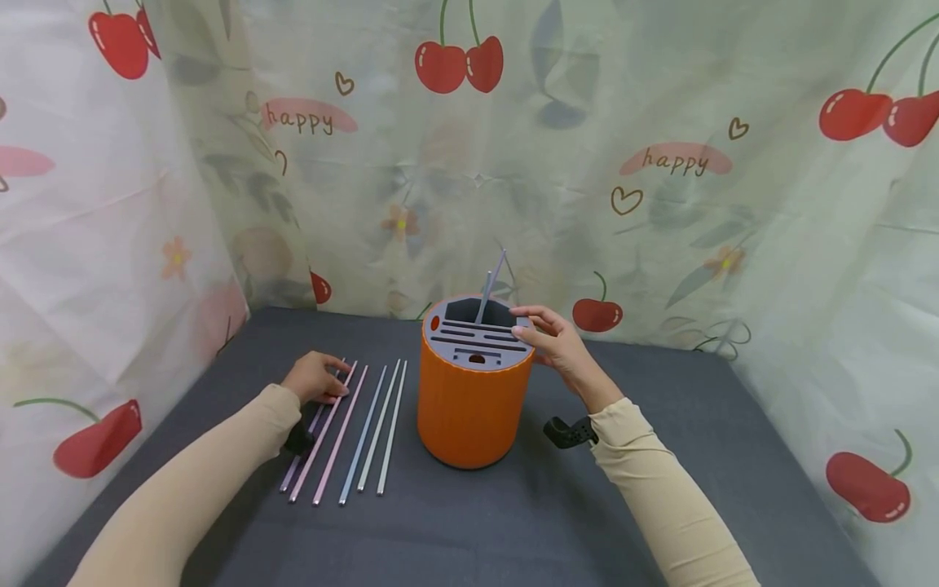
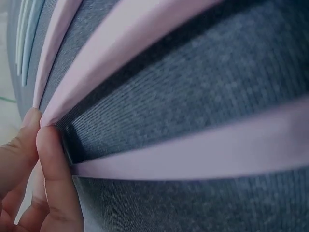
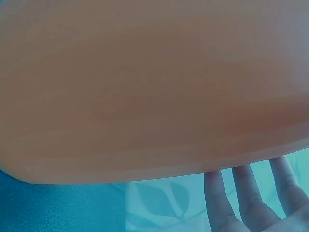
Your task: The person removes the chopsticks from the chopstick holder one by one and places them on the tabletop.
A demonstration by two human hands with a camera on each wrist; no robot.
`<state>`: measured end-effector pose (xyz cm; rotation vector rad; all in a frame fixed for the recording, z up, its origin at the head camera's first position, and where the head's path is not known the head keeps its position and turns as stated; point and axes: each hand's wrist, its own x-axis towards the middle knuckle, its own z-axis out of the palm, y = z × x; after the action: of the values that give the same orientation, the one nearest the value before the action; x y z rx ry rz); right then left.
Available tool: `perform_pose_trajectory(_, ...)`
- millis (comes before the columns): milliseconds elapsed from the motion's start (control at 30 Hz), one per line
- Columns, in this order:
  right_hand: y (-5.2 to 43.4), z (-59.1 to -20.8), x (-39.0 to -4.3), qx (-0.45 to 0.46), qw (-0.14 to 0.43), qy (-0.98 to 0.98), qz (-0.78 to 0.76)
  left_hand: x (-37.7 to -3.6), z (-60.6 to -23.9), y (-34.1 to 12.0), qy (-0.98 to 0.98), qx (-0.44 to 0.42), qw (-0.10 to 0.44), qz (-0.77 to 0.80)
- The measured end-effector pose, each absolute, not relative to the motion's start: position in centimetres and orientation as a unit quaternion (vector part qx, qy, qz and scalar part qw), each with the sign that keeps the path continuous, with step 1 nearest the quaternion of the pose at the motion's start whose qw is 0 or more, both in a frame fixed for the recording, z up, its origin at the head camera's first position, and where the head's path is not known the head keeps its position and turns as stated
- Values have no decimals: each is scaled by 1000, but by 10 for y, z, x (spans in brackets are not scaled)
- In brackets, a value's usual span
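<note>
My left hand point(image 1: 315, 377) is at the left of the table. Its thumb and fingertips pinch a pink chopstick point(image 2: 96, 63) near one end, close over the cloth. A purple chopstick point(image 2: 203, 154) lies beside it, and another pink chopstick point(image 1: 341, 434) lies to its right. On the right, my right hand point(image 1: 563, 352) holds the rim of an orange round utensil holder point(image 1: 473, 416), thumb over the grey slotted top and fingers round the far side. In the right wrist view, the orange wall fills most of the picture, with three fingers against its edge. Two chopsticks point(image 1: 485, 289) lean in the holder's rear opening.
Right of the pink ones lie a blue chopstick point(image 1: 363, 436) and two pale chopsticks point(image 1: 392, 428), roughly parallel. A dark grey cloth point(image 1: 660, 522) covers the table. Cherry-printed curtains point(image 1: 352, 204) hang behind and at both sides.
</note>
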<state>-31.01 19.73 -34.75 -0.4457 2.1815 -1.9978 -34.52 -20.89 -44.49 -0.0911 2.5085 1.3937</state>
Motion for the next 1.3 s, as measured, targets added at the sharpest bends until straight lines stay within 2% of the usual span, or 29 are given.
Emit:
perform_pose_trajectory(300, 196, -345, -311, -153, 77, 730, -662, -346, -449, -202, 883, -51, 116, 451)
perform_pose_trajectory(867, 195, -348, -312, -154, 76, 728, -663, -349, -453, -204, 883, -74, 124, 446)
perform_pose_trajectory(1300, 198, -348, -310, -151, 74, 727, -665, -348, -439, -206, 858, -57, 126, 495)
